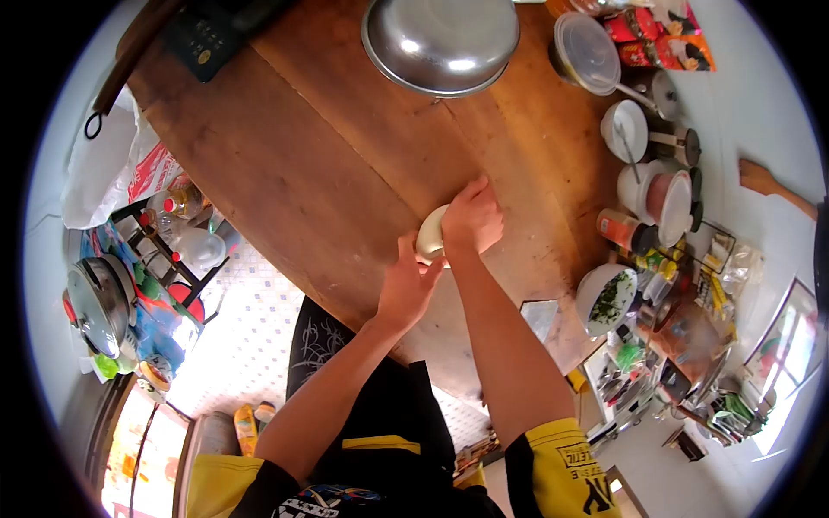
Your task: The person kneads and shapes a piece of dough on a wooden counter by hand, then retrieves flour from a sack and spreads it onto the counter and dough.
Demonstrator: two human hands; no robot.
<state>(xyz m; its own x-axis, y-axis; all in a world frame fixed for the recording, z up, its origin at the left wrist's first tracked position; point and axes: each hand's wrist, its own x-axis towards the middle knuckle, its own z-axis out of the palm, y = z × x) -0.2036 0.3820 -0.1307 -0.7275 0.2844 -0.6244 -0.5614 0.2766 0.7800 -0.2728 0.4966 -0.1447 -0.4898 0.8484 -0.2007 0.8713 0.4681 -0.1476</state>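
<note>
A smooth, pale lump of dough (430, 233) lies on the wooden table, with both hands on it. My right hand (472, 220) is closed over its right side and hides that part of it. Curved around the near left edge of the dough is my left hand (406, 287), thumb and fingers touching it. Toward the right, near the table's front edge, lies a flat grey rectangular blade or sheet (539, 318).
An overturned metal basin (440, 43) sits at the far side of the wooden table (311, 164). Along the right edge stand a white bowl of chopped greens (607, 299), a spice jar (623, 230), a white bowl with a spoon (623, 131) and a lidded tub (587, 53).
</note>
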